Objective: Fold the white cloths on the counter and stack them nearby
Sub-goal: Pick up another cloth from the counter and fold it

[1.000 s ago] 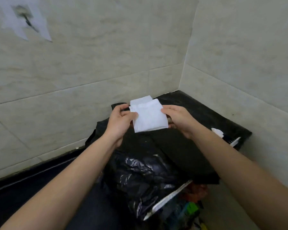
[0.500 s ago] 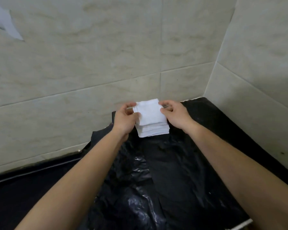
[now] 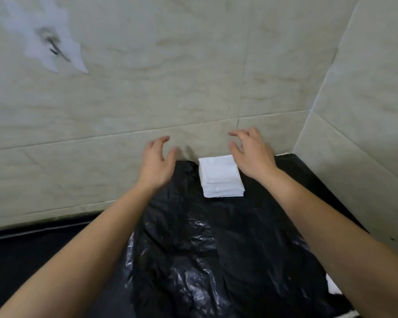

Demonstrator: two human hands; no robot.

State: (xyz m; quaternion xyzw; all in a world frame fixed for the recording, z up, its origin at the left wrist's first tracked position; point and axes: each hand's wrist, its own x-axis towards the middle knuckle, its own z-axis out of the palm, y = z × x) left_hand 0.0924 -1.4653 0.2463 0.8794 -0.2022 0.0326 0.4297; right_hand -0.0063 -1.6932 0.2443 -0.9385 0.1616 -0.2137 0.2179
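Note:
A stack of folded white cloths [image 3: 220, 177] lies on black plastic sheeting [image 3: 216, 237] close to the tiled back wall. My left hand [image 3: 156, 164] hovers to the left of the stack, fingers spread and relaxed, holding nothing. On the other side, my right hand [image 3: 251, 154] hangs just above the stack's right edge, fingers loosely spread and empty. Neither hand touches the cloths.
Beige tiled walls [image 3: 193, 88] meet in a corner at the right. The dark counter [image 3: 32, 249] extends to the left under the crumpled plastic. A small white piece [image 3: 332, 286] shows at the right edge by my right forearm.
Both hands held the folded cloth on the stack half a second ago; they have let go and lifted apart, leaving the cloth resting on the stack.

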